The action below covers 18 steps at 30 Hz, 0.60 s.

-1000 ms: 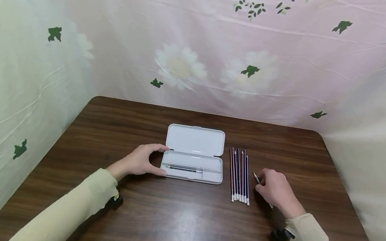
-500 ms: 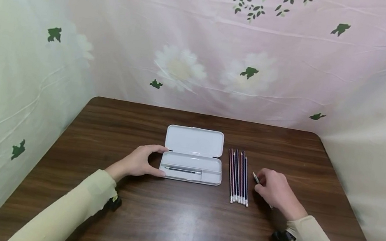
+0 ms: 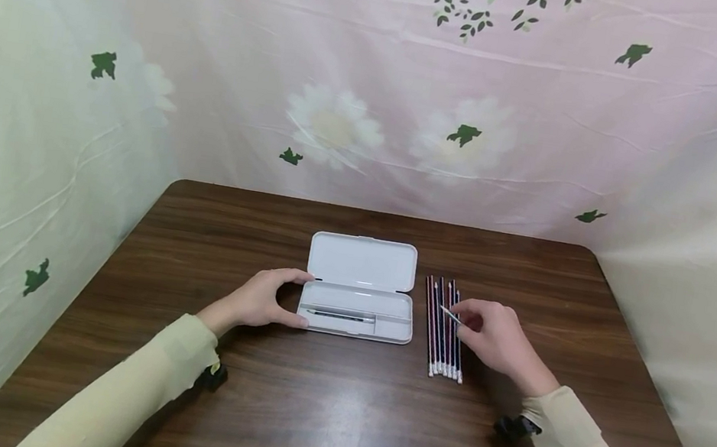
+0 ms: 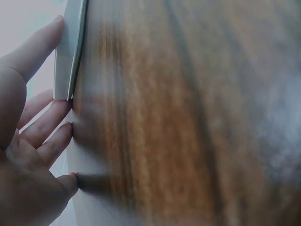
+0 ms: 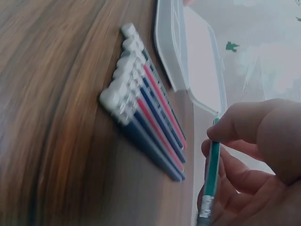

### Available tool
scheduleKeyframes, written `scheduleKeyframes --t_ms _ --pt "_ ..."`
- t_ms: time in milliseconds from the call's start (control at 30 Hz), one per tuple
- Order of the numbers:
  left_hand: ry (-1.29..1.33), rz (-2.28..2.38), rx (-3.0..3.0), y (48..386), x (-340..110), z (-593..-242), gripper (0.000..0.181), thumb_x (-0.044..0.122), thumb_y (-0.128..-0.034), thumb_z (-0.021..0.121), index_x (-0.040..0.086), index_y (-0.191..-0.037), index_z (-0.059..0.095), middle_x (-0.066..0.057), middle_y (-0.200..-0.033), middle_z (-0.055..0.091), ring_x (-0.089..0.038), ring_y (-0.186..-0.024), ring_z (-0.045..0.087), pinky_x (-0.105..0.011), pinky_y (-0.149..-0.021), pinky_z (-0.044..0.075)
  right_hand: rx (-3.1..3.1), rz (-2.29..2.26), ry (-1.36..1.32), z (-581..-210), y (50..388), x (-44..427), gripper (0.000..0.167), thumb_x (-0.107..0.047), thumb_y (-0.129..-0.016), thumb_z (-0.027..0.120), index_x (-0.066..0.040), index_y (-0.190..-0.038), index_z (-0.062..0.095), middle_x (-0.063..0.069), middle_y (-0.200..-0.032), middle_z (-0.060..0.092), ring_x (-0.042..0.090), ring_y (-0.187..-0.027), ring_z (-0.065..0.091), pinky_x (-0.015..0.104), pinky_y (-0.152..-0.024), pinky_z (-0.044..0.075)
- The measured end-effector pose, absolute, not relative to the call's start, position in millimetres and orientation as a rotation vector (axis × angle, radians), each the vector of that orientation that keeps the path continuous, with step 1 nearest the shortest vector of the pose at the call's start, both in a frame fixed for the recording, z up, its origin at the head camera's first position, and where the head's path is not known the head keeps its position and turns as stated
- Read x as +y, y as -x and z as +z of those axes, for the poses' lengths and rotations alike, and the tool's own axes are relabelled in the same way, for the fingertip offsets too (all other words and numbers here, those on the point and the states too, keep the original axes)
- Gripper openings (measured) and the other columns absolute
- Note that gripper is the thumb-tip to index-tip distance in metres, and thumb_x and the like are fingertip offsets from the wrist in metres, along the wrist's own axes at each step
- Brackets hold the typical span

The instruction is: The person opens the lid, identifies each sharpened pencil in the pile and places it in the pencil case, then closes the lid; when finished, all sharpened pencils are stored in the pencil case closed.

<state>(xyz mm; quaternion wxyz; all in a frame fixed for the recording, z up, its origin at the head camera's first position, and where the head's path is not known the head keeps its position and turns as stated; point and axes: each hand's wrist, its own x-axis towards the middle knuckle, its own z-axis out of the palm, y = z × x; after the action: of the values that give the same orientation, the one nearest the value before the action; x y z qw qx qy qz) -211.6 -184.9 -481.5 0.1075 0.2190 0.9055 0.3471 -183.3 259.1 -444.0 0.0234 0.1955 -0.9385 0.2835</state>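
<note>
A white pencil case [image 3: 357,299] lies with its lid raised on the table, one pencil [image 3: 341,317] in its long front compartment. My left hand [image 3: 260,298] holds the case's left end, the thumb on its front wall [image 4: 69,52] and the fingers around the corner. Between thumb and fingers, my right hand [image 3: 497,337] pinches a green pencil [image 5: 213,165] with a metal band near its lower end. That pencil is lifted over the right side of a row of red and dark blue pencils [image 3: 442,332], its sharpened tip towards the case.
The row of several pencils has its white erasers [image 5: 115,92] towards me, just right of the case. Brown wood-grain table [image 3: 329,420] lies around everything. A pale printed cloth [image 3: 376,103] hangs behind the table and along both sides.
My right hand has lifted the green pencil off the table and brought it left over the pencil row. The left hand keeps its place on the case.
</note>
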Motion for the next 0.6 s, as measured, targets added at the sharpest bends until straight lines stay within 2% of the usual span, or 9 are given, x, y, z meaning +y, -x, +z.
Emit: scheduleKeyframes --t_ms 133,267,600 --pt "-0.638 1.028 2.665 212 -185 -482 0.085 0.049 -0.0772 0.093 0.019 -0.149 0.058 -0.003 -0.15 0.059 -0.026 -0.143 0.05 -0.052 -0.119 0.038 -2.863 0.895 -0.694 -444 186 246 0.023 0.001 -0.088 0.07 -0.006 -0.109 0.08 0.002 -0.086 0.073 0.008 -0.074 0.06 0.028 -0.066 0.052" --pt "-0.635 1.029 2.665 211 -185 -482 0.085 0.05 -0.0772 0.093 0.019 -0.149 0.058 -0.003 -0.15 0.059 -0.026 -0.143 0.049 -0.052 -0.119 0.038 -2.807 0.891 -0.819 -442 189 227 0.026 0.004 -0.087 0.071 -0.007 -0.108 0.081 -0.005 -0.084 0.07 0.008 -0.073 0.058 0.028 -0.065 0.049" --pt "-0.627 1.045 2.66 212 -185 -484 0.085 0.049 -0.0772 0.094 0.02 -0.149 0.058 -0.003 -0.149 0.06 -0.026 -0.143 0.05 -0.052 -0.12 0.037 -2.779 0.822 -1.067 -436 190 169 0.02 0.0 -0.094 0.07 -0.007 -0.11 0.08 0.003 -0.097 0.073 0.014 -0.086 0.068 0.031 -0.076 0.056"
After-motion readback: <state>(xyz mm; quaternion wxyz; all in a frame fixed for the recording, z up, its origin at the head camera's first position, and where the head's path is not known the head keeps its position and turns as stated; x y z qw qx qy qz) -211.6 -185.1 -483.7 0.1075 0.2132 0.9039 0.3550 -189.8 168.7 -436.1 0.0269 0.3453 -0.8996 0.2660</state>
